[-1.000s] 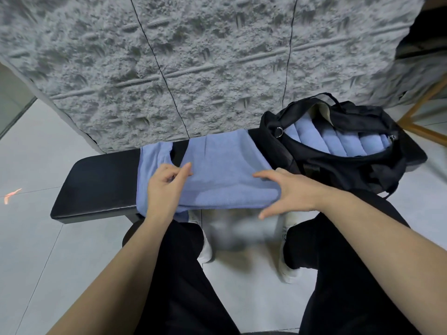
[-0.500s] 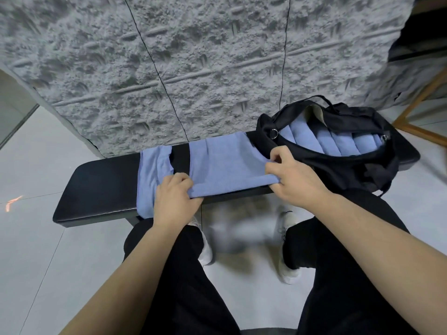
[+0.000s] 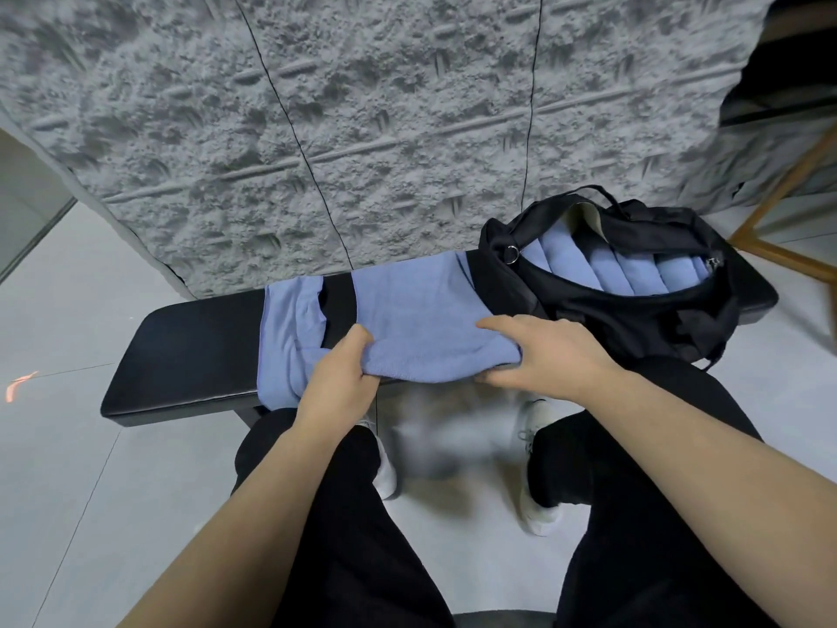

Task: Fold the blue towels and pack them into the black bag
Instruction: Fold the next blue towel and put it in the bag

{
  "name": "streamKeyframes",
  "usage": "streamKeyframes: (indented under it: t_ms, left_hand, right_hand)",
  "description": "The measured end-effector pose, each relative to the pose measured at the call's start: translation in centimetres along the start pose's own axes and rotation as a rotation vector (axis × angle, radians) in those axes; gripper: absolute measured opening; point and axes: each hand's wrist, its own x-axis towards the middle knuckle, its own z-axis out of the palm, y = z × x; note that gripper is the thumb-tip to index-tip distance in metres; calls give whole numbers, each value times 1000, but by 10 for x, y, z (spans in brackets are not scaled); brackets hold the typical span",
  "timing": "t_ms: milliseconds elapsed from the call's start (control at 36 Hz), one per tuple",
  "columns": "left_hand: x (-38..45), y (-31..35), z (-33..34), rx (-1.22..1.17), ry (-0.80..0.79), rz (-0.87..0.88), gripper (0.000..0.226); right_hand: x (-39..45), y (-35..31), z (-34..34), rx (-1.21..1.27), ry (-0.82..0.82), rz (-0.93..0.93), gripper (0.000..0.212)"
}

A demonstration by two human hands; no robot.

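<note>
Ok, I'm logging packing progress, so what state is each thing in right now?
towel on the bench: folded over, near edge gripped by both hands.
second towel: unfolded, draped over the bench to the left.
black bag: unzipped, rolled blue towels lined up inside.
left hand: grips the towel's near left corner.
right hand: holds the near right corner, fingers on top.
bench: carries towels and bag.

Soft, even indoor light with faint shadows; wide-angle bending curves the wall [image 3: 362, 106] edges, and the floor [image 3: 435, 451] between the shoes is smeared.
</note>
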Motion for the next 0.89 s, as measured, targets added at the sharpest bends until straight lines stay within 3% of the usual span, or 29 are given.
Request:
streamKeyframes:
  t_ms: [111,222,333,472,528,611,667,750,889]
  left_hand:
    - [2,0,1,13,-74,6,23]
    - [2,-3,5,108,-110,65,51]
    - [4,-6,9,324,-209,90,69]
    - [5,-12,16,447,-155,60,16]
    - [6,-14,14,429,-118,97,5]
    - [8,-17,12,360,-84,176,19]
    - [6,-12,10,274,-84,100,17]
    - [5,-5,10,236,-127,-27,18]
    - [2,1,9,176,-163,-65,24]
  right_hand:
    - [6,9,9,-135,-58,46,38]
    - [11,14,17,-187,49,41,5]
    - [13,19,25,-64,137,-117,14]
    - [17,18,27,-117,255,-309,13]
    - [21,17,29,-90,194,-334,20]
    - [20,13,26,58,-21,-201,36]
    - [16,12,22,132,-95,-109,39]
    - [10,7,15,185,-124,-94,45]
    - [8,8,15,266,-170,-83,54]
